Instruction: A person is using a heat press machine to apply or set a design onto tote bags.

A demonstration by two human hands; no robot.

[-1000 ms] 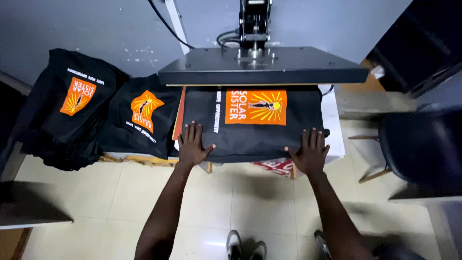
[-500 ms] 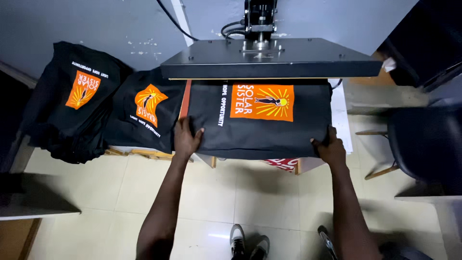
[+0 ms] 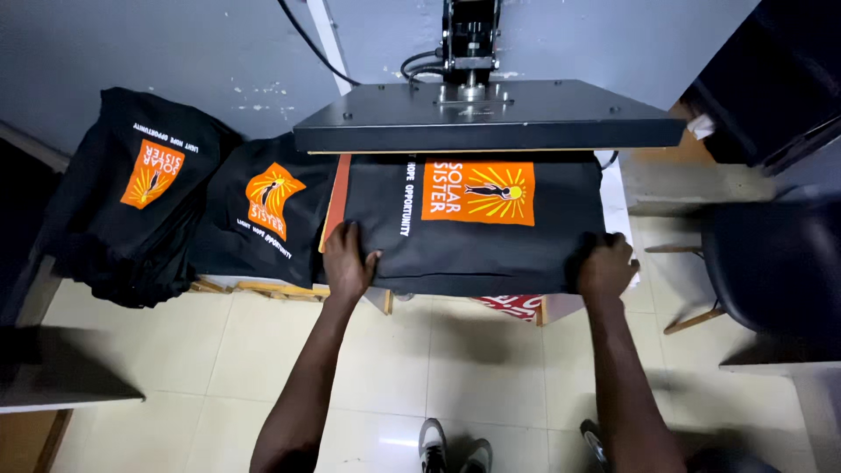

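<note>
Seen from above, a black shirt (image 3: 477,223) with an orange square print lies on the lower plate of a heat press, under its raised top plate (image 3: 487,116). The left hand (image 3: 348,261) grips the shirt's near-left corner; the right hand (image 3: 605,265) grips its near-right corner. Two printed black shirts (image 3: 210,206) lie to the left.

A raised press plate (image 3: 491,118) hangs over the far part of the shirt (image 3: 477,232), leaving only a thin gap beneath it. The shirt's near half lies open from above. The left hand (image 3: 348,261) grips the near left corner and the right hand (image 3: 606,267) the near right corner. Left, stacked shirts (image 3: 206,210) crowd the bench. Right, a dark chair (image 3: 775,267) stands close. Near, the tiled floor (image 3: 455,368) is open.
</note>
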